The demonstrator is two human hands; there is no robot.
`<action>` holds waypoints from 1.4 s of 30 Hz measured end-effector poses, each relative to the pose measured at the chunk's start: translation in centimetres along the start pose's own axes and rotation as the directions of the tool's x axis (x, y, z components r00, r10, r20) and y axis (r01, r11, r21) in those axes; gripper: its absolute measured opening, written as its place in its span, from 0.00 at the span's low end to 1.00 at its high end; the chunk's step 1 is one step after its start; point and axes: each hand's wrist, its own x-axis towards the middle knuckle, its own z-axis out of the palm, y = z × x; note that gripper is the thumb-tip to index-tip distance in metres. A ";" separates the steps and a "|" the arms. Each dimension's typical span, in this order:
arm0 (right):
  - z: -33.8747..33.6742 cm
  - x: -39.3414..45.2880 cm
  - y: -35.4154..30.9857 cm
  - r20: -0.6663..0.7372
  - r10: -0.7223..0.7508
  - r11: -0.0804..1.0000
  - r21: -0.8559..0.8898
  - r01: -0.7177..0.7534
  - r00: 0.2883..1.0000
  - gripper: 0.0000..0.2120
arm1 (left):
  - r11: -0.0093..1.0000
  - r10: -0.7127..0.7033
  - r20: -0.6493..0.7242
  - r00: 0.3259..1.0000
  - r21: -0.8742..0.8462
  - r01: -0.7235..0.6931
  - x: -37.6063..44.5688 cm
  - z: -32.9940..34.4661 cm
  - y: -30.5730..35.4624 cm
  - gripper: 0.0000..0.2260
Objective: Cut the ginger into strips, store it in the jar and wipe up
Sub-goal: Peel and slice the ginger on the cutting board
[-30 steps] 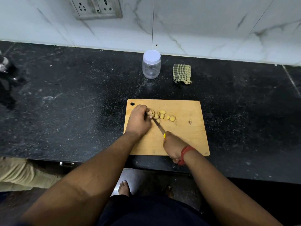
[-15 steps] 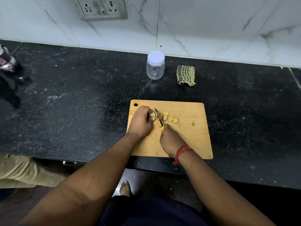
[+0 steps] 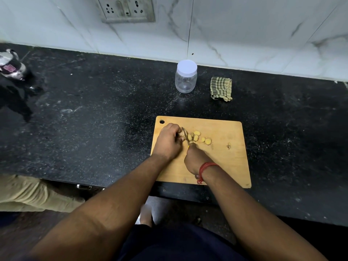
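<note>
While both hands work, jar (image 3: 186, 77) and cloth (image 3: 221, 88) sit behind board (image 3: 226, 166).

Ginger rounds (image 3: 196, 137) on wooden board (image 3: 222, 166)

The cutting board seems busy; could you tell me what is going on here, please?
A person is slicing ginger on the wooden cutting board. The left hand holds the ginger piece steady while the right hand works the knife against it. Several round slices lie beside the blade. The jar, lid on, and the checked cloth wait behind the board.
</note>
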 end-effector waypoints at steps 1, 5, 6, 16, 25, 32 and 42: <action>-0.1 0.0 -0.1 0.005 0.009 1.000 -0.013 -0.009 1.000 0.23 | 1.000 0.007 0.003 1.000 0.009 -0.007 0.0 0.0 0.0 0.07; -0.5 0.4 -0.1 0.057 0.008 1.000 0.000 -0.008 0.998 0.24 | 0.999 0.025 0.014 1.000 0.032 -0.026 0.1 -0.1 -0.1 0.07; -0.5 0.3 0.1 0.058 0.002 1.000 0.008 -0.003 0.998 0.24 | 0.999 0.022 0.015 1.000 0.034 -0.023 0.1 0.0 -0.1 0.07; 0.4 -0.7 2.5 0.072 0.010 1.000 -0.009 -0.009 0.997 0.21 | 0.999 -0.005 0.009 1.000 0.048 0.005 0.1 0.2 0.2 0.08; 0.1 -0.1 4.4 0.288 0.100 0.910 0.360 -0.205 0.952 0.13 | 0.999 -0.022 0.051 0.998 0.037 0.020 0.0 -0.1 0.3 0.08; 0.0 -1.6 4.7 0.284 0.055 0.745 0.626 -0.229 0.957 0.11 | 0.997 -0.074 0.085 0.994 0.007 0.074 0.1 -0.4 0.1 0.08; 0.4 -0.9 3.1 0.027 -0.011 0.926 0.378 0.000 1.000 0.11 | 0.999 -0.037 0.116 0.993 -0.016 0.039 0.0 -0.5 -0.4 0.12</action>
